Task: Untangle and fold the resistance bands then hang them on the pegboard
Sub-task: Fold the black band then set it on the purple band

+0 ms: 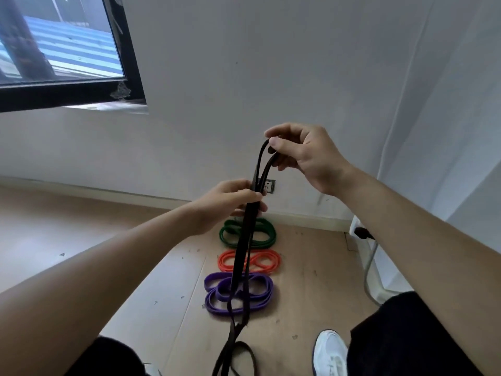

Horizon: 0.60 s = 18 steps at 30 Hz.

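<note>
Nearest, by the person's white shoe (pixel 329 351), the tail of the black resistance band (pixel 242 248) trails in a loose loop on the wooden floor (pixel 311 294); strands look twisted low down. Beyond it, three bands lie coiled in a row on the floor: purple band (pixel 214 302), orange band (pixel 271 260), green band (pixel 267 234), each apart from the next. These look done with folding. Above them, the left hand (pixel 230 202) is closed around the black strands mid-length; higher, the right hand (pixel 303 156) pinches the top loop between thumb and fingers. Wall socket (pixel 268 185) behind, window (pixel 62 50) upper left. No pegboard in view. Judgement: last band being straightened; its folding and all the hanging remain.
</note>
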Tool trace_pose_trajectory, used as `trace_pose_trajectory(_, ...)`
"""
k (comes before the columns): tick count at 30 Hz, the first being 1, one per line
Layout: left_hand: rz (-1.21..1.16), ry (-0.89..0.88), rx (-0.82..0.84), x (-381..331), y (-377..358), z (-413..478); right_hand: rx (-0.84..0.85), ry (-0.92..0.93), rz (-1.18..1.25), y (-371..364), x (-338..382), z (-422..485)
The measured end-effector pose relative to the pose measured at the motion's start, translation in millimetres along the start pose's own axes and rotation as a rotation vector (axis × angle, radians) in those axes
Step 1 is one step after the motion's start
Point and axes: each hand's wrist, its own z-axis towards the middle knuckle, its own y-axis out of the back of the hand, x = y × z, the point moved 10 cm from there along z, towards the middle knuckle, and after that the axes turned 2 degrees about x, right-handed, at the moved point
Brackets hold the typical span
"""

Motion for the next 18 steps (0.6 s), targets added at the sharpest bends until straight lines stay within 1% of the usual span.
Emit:
trace_pose_trajectory(4, 0.170, 0.110, 0.132, 20, -22, -9, -0.072, 0.048, 0.104, 23, 15, -6)
trace_pose_trajectory(6, 0.234, 0.142, 0.161, 29, -24, -12, -0.127, 0.058, 0.128, 37, 16, -8)
trace_pose_trajectory(8, 0.245, 0.133, 0.146, 30, -20, -13, -0.187, 0.043, 0.120, 53, 8, -8)
trace_pose_trajectory(10, 0.226, 0.098, 0.084, 24, -9, -12, -0.236, 0.008, 0.109, 68, -6, -8)
trace_pose_trajectory(13, 0.189, 0.035, -0.052, 16, 13, -14, -0.267, -0.067, 0.138, 84, -32, -7)
trace_pose_trajectory(18, 0.047, -0.068, -0.266, 0, 49, -20, -0.215, -0.182, 0.240, 91, -63, -11)
